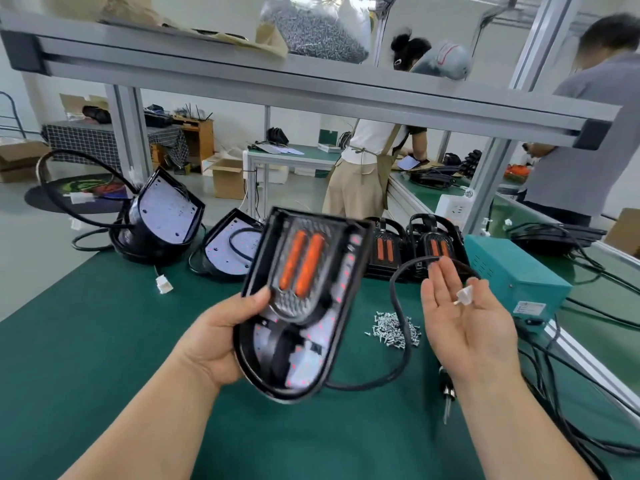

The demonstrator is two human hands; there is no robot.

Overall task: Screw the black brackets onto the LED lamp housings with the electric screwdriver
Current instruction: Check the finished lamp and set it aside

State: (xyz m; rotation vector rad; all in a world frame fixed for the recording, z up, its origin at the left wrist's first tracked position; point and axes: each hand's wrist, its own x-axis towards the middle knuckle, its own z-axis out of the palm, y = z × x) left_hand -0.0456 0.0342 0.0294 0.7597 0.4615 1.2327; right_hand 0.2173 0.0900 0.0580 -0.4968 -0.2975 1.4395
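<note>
Green matting covers the workbench (pixel 104 341), and above it the left hand (pixel 221 337) grips a black LED lamp housing (pixel 332 341) by its left edge, thumb on top and fingers curled beneath. The housing is tilted up off the mat, its rounded end towards the person, and it is blurred. A black part with two orange bars (pixel 301 265) sits in its upper half, and a white LED board shows below that. The right hand (pixel 467 320) is held palm up beside the housing, apart from it, fingers straight and relaxed. A small white connector (pixel 462 295) lies loose at the base of its fingers, not pinched. A black cable (pixel 398 306) loops from the housing's lower end up behind the right fingertips. A heap of small silver screws (pixel 391 329) lies on the mat between the two hands. The electric screwdriver (pixel 446 393) lies on the mat under the right wrist, mostly hidden. At the back of the bench stand stacked housings with orange bars (pixel 384 251), and to the left are two open housings showing white boards (pixel 162 216). A teal power box (pixel 512 271) sits to the right. A clear bag of screws (pixel 315 29) rests on the overhead shelf, and two people stand at benches beyond.
</note>
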